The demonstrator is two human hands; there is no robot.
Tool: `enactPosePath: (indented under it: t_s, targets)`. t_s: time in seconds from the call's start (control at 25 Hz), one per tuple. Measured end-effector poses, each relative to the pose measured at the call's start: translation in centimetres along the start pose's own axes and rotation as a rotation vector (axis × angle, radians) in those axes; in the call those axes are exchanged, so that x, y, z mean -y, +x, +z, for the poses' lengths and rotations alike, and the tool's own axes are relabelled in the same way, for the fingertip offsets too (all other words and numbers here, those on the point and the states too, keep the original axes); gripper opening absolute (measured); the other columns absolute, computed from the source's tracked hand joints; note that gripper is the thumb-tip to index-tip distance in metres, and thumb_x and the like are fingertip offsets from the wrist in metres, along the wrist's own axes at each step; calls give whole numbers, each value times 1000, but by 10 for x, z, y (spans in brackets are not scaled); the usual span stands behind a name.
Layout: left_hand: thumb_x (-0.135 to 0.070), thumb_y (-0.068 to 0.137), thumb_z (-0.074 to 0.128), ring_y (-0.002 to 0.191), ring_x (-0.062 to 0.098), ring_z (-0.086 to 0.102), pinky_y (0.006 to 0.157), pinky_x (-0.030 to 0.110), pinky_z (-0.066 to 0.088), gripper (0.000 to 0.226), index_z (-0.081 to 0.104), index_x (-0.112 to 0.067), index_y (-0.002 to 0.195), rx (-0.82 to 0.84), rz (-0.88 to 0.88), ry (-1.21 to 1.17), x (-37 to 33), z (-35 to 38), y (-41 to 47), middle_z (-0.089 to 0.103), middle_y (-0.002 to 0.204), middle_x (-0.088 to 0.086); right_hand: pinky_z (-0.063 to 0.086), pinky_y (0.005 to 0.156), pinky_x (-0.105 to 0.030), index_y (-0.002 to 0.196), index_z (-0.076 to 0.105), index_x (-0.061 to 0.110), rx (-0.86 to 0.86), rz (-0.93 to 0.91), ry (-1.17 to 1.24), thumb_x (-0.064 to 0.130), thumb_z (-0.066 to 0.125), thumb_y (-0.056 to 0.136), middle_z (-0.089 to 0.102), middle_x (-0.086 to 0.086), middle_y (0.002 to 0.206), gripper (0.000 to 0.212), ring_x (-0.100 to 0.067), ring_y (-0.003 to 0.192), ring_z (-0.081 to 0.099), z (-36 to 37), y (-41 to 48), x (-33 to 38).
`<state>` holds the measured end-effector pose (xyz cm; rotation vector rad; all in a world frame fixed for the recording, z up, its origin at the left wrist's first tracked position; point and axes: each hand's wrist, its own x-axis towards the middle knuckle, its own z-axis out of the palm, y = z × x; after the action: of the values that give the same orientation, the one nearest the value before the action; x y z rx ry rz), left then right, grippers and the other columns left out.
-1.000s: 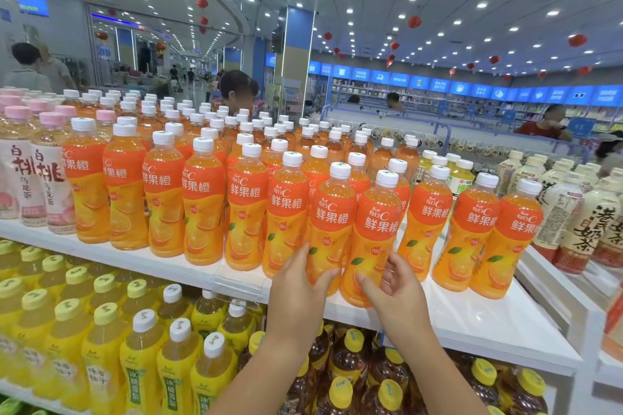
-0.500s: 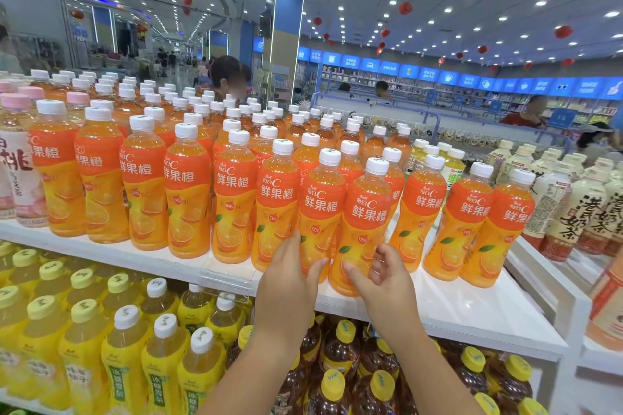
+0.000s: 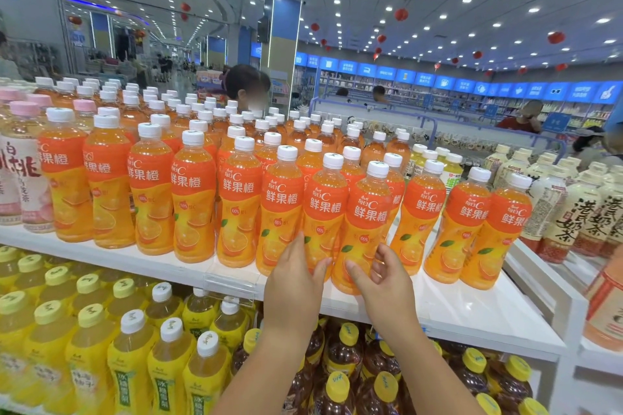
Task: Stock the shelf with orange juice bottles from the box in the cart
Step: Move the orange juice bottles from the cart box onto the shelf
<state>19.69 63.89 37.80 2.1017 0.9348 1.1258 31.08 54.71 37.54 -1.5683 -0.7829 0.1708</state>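
Several rows of orange juice bottles with white caps stand on the white top shelf [image 3: 472, 313]. My left hand [image 3: 296, 283] is raised in front of one front-row orange juice bottle [image 3: 323, 209], fingers straight, fingertips and thumb at its lower part. My right hand [image 3: 381, 280] hovers by the base of the neighbouring orange juice bottle [image 3: 369, 212], its fingers loosely curled and holding nothing. Both bottles stand upright in the front row. The cart and its box are out of view.
Pink-capped peach drinks [image 3: 20, 178] stand left of the juice, pale milk tea bottles [image 3: 566, 212] to the right. Below are yellow drink bottles [image 3: 91, 347] and brown tea bottles [image 3: 354, 381]. A clear price-tag holder [image 3: 232, 280] hangs on the shelf edge. People move behind the shelf.
Both hands held the bases of the two front bottles a second ago. They have since loosened and drawn back slightly, and the bottles stay standing on the shelf.
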Motion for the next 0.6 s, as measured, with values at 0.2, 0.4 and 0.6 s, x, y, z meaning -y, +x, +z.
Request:
enactPosePath:
  t_s: [0.2,0.4,0.6]
  targets:
    - [-48,95,61,143,16,42,110,26,39,75,32,-15,156,25,6,13,1,-3,1,46,155,1,50,108,-41,143,50,25,-8,20,7,31,76,87,60,12,136,62,-11,127,56,2,1,1]
    - [-47,95,61,144,16,41,110,26,39,75,31,-14,156,39,9,26,-2,-6,2,45,155,1,50,107,-38,144,50,26,-5,26,-10,31,76,88,60,12,137,62,-10,127,56,2,0,3]
    - [-46,94,64,142,18,43,109,27,40,75,34,-13,155,32,-2,34,-5,-6,3,47,153,3,48,107,-33,147,46,24,-7,35,-35,31,74,89,58,12,138,65,-8,126,55,3,-2,5]
